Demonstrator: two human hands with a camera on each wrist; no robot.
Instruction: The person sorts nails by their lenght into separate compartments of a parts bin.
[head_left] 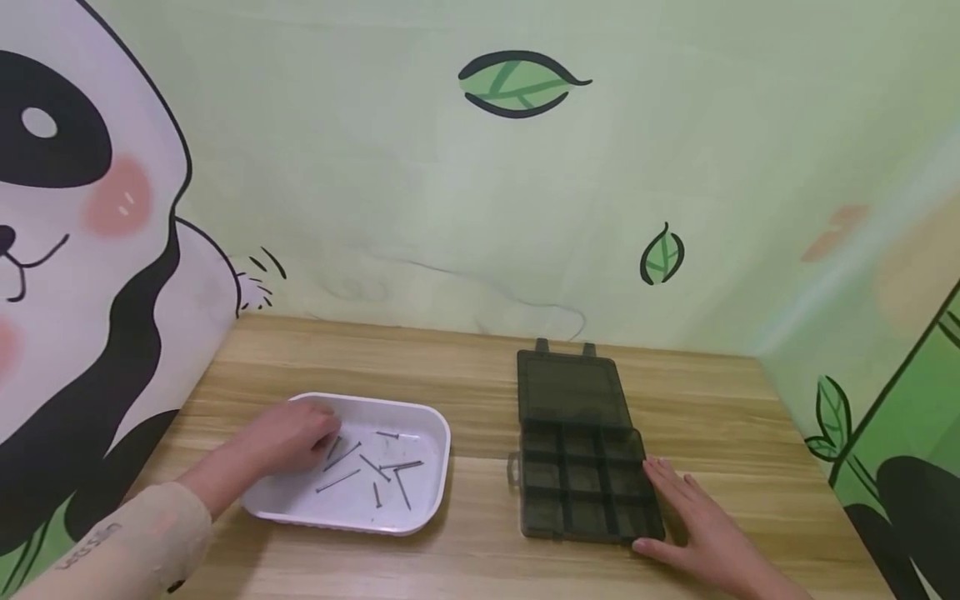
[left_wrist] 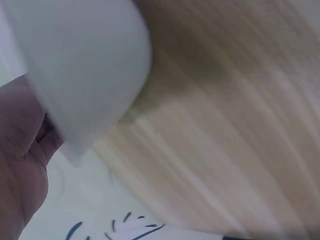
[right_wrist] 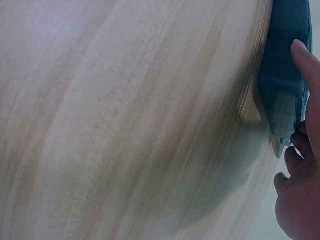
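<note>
In the head view, the left hand (head_left: 303,433) was at the left side of the white tray (head_left: 444,450), lower left of centre, close to several metal screws (head_left: 337,481). Its fingers were bent downward, but the tips were hidden, so I could not tell whether they pinched a screw. The dark compartment box (head_left: 581,479) lay right of centre in the lower half, its lid (head_left: 573,387) opened. The right hand (head_left: 697,525), at lower right, touched the box's right edge, thumb spread apart from the other fingers.
</note>
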